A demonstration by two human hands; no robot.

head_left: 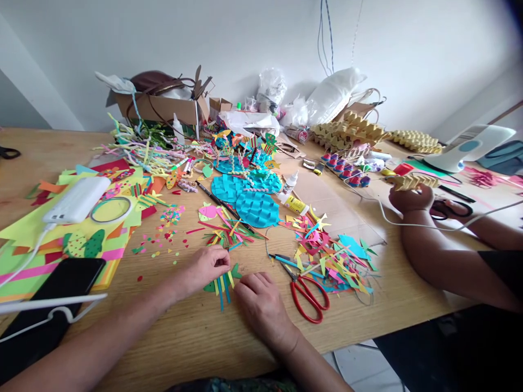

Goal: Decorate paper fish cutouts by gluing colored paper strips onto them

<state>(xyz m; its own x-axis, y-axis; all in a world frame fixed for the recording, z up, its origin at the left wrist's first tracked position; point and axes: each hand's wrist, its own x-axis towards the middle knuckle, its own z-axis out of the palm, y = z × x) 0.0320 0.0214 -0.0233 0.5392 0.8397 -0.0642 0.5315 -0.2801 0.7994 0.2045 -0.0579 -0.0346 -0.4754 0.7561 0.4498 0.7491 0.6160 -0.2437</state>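
Note:
A green paper fish (235,271) lies on the table, with narrow blue and yellow paper strips (222,291) across its body. Over its upper edge is my left hand (208,265), thumb and fingers pinched together; whatever may be between them is too small to make out. My right hand (261,302) rests beside the tail, its fingers curled under and their tips hidden. Red-handled scissors (308,296) lie partly open to the right of my right hand. Just beyond my left hand is a pile of thin coloured paper strips (223,231).
Blue textured paper discs (257,208), a glue bottle (289,184) and paper scraps (330,261) lie ahead. At left are coloured sheets (24,234), a white power bank (79,200) and a black phone (77,277). A co-worker's hands (412,200) hold egg-carton card and scissors at right.

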